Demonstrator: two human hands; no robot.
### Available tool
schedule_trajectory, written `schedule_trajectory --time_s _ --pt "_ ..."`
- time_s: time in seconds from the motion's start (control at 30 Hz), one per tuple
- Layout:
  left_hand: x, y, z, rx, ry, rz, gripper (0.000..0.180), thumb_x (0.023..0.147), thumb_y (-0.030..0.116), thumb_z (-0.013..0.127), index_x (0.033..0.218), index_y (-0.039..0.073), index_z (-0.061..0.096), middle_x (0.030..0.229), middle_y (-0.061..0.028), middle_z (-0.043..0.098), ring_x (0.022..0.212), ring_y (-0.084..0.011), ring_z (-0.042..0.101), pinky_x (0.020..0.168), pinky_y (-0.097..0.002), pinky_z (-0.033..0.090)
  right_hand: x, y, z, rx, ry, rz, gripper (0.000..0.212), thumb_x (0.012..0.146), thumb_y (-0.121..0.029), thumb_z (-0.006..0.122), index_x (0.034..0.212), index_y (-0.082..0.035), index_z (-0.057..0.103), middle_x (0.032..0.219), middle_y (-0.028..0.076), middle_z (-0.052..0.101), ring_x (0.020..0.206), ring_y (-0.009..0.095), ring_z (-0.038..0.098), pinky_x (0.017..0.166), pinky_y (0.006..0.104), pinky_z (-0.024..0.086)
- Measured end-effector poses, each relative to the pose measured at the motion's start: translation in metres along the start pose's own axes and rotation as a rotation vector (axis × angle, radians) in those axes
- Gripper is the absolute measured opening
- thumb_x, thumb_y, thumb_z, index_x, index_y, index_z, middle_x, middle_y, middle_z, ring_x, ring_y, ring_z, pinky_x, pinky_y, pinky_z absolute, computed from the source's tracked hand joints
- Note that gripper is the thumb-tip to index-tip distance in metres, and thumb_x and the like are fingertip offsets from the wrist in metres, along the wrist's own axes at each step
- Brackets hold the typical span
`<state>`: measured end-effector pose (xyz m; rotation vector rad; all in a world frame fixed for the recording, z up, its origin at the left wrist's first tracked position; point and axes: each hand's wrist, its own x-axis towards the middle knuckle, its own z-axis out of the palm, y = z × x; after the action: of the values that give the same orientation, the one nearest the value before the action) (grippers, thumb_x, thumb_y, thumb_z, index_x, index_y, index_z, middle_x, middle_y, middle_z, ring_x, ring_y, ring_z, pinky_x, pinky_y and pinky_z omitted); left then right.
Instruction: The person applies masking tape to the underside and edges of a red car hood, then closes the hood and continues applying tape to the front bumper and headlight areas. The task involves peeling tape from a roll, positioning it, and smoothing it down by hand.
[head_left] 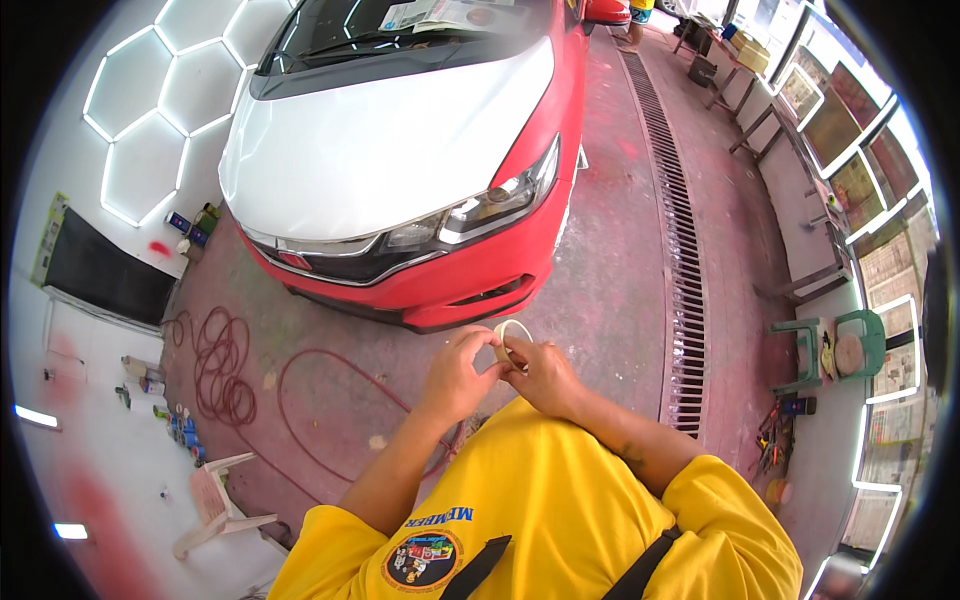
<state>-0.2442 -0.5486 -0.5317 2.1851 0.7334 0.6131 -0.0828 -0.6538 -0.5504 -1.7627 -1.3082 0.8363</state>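
Observation:
A narrow, pale roll of masking tape [502,342] is held up in front of my chest. My right hand [545,378] grips the roll from the right, its fingers curled around the lower edge. My left hand [463,376] meets it from the left, with thumb and fingertips pinched at the roll's edge. Whether a loose tape end lies between those fingertips is too small to tell. Just beyond both hands stands a car with a red bumper [440,302] and a white hood [400,135].
A red hose [222,365] lies coiled on the stained floor at left, near a tipped pale plastic chair [215,505]. A metal drain grate [680,250] runs along the right. Green plastic chairs [795,355] and scattered tools [770,445] sit by the right wall.

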Motion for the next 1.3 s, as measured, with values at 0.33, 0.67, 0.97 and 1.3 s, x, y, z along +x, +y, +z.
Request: schedule_trajectory --time_s 0.33,0.67,0.97,1.3 --pt "-0.046 -0.021 0.018 -0.137 0.128 -0.120 0.037 0.083 0.009 0.087 0.115 0.006 0.067 0.123 -0.0143 0.068 0.116 -0.0377 0.066 0.097 -0.0429 0.054 -0.005 0.004 0.019 -0.153 -0.122 -0.039 0.028 0.088 -0.022 0.080 0.105 -0.007 0.065 0.081 0.018 0.071 0.081 0.046 0.070 0.074 0.0552 0.054" --pt "-0.070 -0.028 0.024 -0.085 0.184 -0.096 0.040 0.081 0.009 0.088 0.115 0.007 0.068 0.116 -0.0127 0.069 0.109 -0.0366 0.068 0.093 -0.0438 0.056 -0.007 0.000 0.023 -0.179 -0.252 -0.017 0.027 0.089 -0.021 0.078 0.110 -0.008 0.069 0.085 0.019 0.073 0.082 0.046 0.071 0.072 0.0544 0.054" --pt "-0.075 -0.031 0.036 -0.096 0.171 -0.060 0.044 0.081 0.007 0.088 0.117 0.005 0.064 0.118 -0.0149 0.068 0.108 -0.0348 0.068 0.090 -0.0433 0.056 -0.014 -0.004 0.015 -0.218 -0.283 0.015 0.028 0.088 -0.021 0.077 0.112 -0.009 0.070 0.091 0.020 0.076 0.088 0.046 0.072 0.076 0.0540 0.056" --pt "-0.075 -0.035 0.034 -0.110 0.159 -0.037 0.042 0.081 0.010 0.089 0.116 0.006 0.067 0.116 -0.0138 0.069 0.106 -0.0342 0.069 0.090 -0.0418 0.056 -0.017 -0.003 0.017 -0.199 -0.281 0.036 0.029 0.088 -0.025 0.079 0.111 -0.008 0.071 0.092 0.019 0.077 0.089 0.045 0.073 0.078 0.0534 0.056"
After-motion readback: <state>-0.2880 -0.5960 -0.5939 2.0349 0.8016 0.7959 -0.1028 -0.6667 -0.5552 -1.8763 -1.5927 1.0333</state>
